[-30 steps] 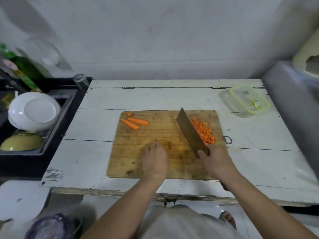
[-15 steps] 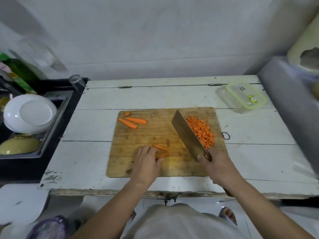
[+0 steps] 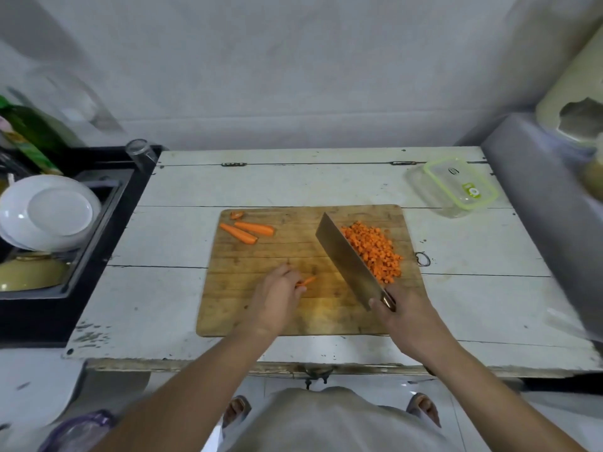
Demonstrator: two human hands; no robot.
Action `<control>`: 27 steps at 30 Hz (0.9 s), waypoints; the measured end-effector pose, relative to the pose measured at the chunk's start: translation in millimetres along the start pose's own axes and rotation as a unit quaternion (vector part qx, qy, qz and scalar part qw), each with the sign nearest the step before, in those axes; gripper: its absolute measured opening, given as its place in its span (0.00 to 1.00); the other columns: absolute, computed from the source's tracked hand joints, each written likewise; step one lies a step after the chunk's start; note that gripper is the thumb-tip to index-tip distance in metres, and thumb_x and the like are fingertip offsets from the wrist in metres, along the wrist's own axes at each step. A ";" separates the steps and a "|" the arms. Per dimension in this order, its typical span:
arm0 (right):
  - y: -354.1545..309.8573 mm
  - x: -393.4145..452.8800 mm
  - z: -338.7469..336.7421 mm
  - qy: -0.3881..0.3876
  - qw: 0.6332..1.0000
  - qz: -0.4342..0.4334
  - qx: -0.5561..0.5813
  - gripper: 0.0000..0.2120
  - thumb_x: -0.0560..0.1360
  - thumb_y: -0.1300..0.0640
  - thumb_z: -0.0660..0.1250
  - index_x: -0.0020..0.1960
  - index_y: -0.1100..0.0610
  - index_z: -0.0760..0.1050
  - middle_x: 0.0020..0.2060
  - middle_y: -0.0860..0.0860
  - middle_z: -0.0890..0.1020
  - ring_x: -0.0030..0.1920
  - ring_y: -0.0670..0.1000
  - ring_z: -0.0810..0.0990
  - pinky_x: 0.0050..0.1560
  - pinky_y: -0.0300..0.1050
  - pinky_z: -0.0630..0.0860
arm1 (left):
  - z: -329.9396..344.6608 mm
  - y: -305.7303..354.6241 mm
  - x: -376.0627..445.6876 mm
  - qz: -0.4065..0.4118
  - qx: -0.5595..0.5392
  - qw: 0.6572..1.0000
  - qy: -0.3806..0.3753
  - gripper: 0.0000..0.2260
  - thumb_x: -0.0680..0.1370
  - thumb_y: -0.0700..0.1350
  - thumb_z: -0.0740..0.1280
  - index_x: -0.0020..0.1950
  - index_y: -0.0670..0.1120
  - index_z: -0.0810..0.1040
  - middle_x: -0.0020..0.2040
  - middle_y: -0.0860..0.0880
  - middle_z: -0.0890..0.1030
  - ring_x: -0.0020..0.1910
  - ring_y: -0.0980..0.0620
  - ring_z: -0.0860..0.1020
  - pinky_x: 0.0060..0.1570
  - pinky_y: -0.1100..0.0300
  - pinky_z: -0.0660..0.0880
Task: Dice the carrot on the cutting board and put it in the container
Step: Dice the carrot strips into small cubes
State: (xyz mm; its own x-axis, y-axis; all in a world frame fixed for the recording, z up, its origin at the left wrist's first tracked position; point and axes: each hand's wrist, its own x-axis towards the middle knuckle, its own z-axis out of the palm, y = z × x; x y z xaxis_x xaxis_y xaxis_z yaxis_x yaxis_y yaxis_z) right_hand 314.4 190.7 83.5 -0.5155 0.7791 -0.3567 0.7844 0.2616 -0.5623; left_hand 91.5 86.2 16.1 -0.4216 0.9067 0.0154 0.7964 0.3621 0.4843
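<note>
A wooden cutting board (image 3: 293,318) lies in the middle of the white table. My left hand (image 3: 275,298) pinches thin carrot strips (image 3: 306,281) near the board's centre. My right hand (image 3: 404,316) grips the handle of a cleaver (image 3: 349,264), whose blade slants up and left, resting against a pile of diced carrot (image 3: 373,251) on the board's right side. Two long carrot pieces (image 3: 246,232) and a small end piece (image 3: 237,215) lie at the board's far left corner. A clear container with a green rim (image 3: 460,187) stands at the table's far right.
A black sink (image 3: 81,256) on the left holds a white plate (image 3: 49,212) and a yellowish bowl (image 3: 31,272). A glass (image 3: 140,154) stands at the sink's corner, green bottles (image 3: 29,135) behind. A grey metal surface (image 3: 551,207) borders the table's right side.
My left hand slid back over the carrot strips and now pinches them. The cleaver stayed tilted beside the diced pile. The camera shifted slightly.
</note>
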 end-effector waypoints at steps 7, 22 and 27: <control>1.1 -24.7 9.1 -0.004 0.992 -0.038 -0.124 0.08 0.84 0.47 0.56 0.47 0.48 0.66 0.33 0.47 0.75 0.33 0.50 0.73 0.30 0.45 0.66 | 37.3 10.1 -21.3 0.018 -0.025 0.994 0.106 0.06 0.78 0.40 0.73 0.54 0.44 0.85 0.48 0.50 0.81 0.50 0.52 0.73 0.50 0.57 0.77; -13.6 -22.2 26.2 0.005 0.991 -0.040 -0.126 0.10 0.84 0.50 0.56 0.45 0.50 0.70 0.35 0.50 0.78 0.36 0.53 0.78 0.34 0.51 0.72 | 46.8 10.7 -16.7 -0.069 -0.108 0.983 0.134 0.01 0.77 0.41 0.75 0.47 0.46 0.86 0.45 0.53 0.80 0.47 0.56 0.71 0.46 0.62 0.71; -32.7 14.2 38.8 0.019 0.988 -0.052 -0.147 0.10 0.84 0.50 0.55 0.52 0.52 0.73 0.36 0.51 0.78 0.37 0.56 0.79 0.34 0.49 0.75 | 46.7 9.6 -15.8 -0.064 -0.094 0.985 0.128 0.03 0.76 0.39 0.75 0.44 0.46 0.85 0.43 0.53 0.80 0.46 0.57 0.70 0.45 0.66 0.65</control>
State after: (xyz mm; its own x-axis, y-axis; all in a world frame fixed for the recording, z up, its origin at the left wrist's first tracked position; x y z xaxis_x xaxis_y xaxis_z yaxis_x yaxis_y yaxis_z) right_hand 268.1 171.1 67.9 -0.5902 0.7583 -0.2769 0.7965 0.4913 -0.3525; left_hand 126.0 85.4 -20.3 -0.6288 0.7627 0.1516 0.6446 0.4021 0.6503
